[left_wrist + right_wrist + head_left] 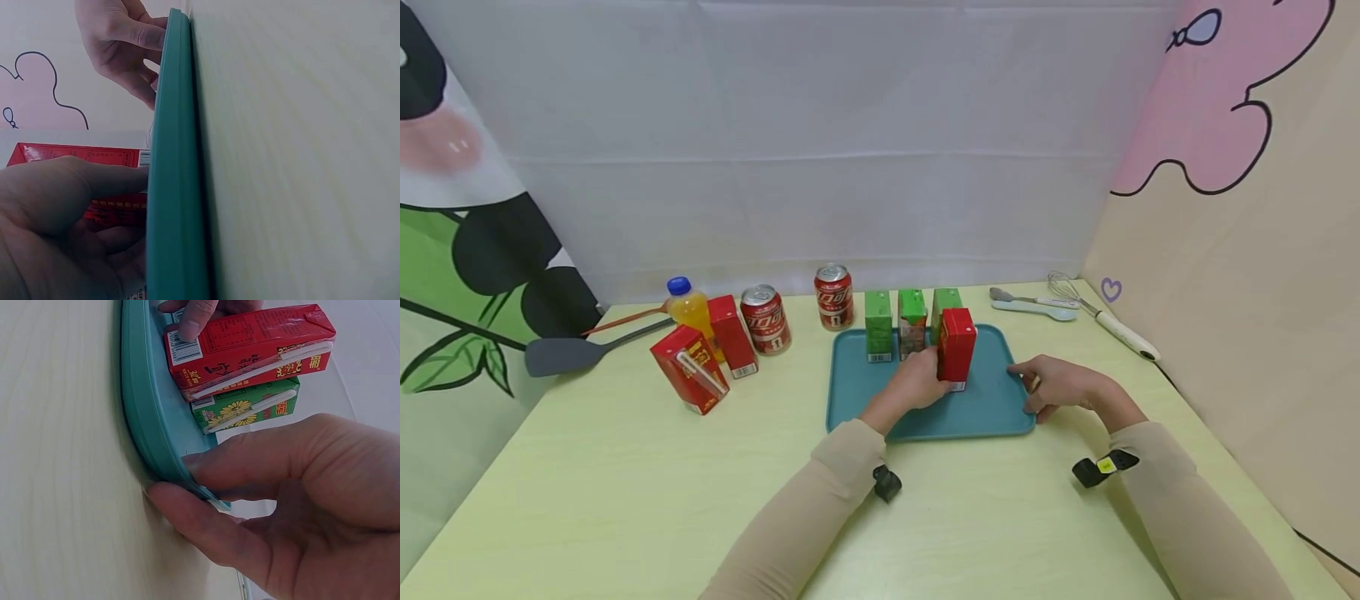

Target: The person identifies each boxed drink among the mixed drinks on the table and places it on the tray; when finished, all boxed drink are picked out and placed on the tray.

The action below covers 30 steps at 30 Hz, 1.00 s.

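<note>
Carton (957,343), red, long axis upright — just right of the left hand (917,381) gripping its base; the right hand (1063,381) pinches the tray (992,412) rim.

A greyish-white backdrop (850,125) with faint creases spanned the upper middle of the head view. Along the left edge of the frame stood a printed panel (445,433), pale green lower down, bearing black-and-white cartoon shapes, a pink patch (445,150) and black-outlined leaves (445,367). A beige wall (1247,292) filled the right side, with a black-outlined pink figure (1210,108) at upper right and a small purple heart (1111,289) below it. A pale yellow-green table (685,500) with faint grain spread across the bottom, under soft light that left weak shadows.
</note>
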Available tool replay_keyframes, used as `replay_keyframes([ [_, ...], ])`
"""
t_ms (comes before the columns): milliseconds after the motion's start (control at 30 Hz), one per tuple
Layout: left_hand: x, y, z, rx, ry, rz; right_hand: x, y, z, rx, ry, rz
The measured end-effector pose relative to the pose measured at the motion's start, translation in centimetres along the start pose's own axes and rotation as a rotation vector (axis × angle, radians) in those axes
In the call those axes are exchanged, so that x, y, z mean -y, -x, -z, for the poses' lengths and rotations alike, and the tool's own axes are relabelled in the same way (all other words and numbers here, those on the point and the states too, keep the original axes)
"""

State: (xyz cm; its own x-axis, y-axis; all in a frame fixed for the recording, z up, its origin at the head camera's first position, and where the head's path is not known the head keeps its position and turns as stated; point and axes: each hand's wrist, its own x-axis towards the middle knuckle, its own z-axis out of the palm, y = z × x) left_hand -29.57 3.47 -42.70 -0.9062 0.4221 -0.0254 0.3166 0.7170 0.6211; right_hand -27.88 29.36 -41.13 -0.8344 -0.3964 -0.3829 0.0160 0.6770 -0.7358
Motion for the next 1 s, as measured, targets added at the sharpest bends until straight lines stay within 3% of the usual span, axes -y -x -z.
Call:
replay_keyframes([
  [467,0.2,0.3,0.1,0.007,0.004,0.019,0.1,0.0,-0.2,0.006,0.0,0.008],
  [633,0.5,1.0,1.6,0.058,-0.047,0.02,0.2,-0.1,-0.3,0.005,-0.008,0.012],
  [767,1.6,2.7,3.6,0.063,-0.076,0.0,0.3,-0.4,-0.4,0.017,-0.028,0.024],
  [1000,4.6,6.8,6.0,-0.022,0.013,-0.037,0.2,-0.2,-0.1,0.007,-0.011,0.006],
])
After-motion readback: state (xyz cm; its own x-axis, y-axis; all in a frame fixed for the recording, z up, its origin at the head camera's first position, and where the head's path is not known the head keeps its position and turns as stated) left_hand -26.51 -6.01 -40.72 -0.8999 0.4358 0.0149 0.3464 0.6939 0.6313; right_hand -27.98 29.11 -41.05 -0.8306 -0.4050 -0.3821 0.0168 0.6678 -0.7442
